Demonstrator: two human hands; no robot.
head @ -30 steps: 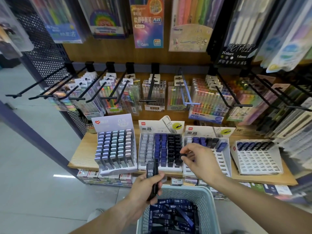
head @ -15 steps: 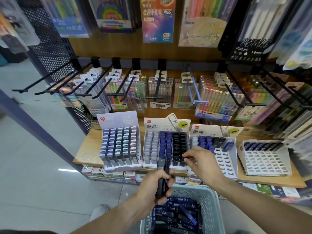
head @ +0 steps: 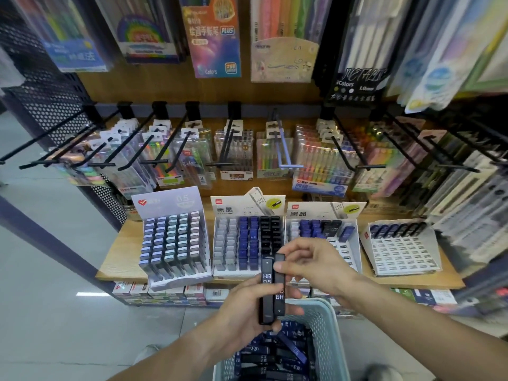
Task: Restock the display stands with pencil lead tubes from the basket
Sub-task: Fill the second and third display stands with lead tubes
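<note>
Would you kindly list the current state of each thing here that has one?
left hand: grips two black lead tubes
right hand: pinches the tubes' top
basket: holds many tubes
grey stand: full
middle stand: nearly full
third stand: mostly empty
far-right stand: mostly empty

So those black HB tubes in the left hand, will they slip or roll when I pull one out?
Probably stiff and light: the black HB tubes are slim hard cases that the left hand holds two at once. Their flat sides suggest they won't roll. The glossy surface may slide, so the right hand pinching one tube's top likely needs a firm grip.
</note>
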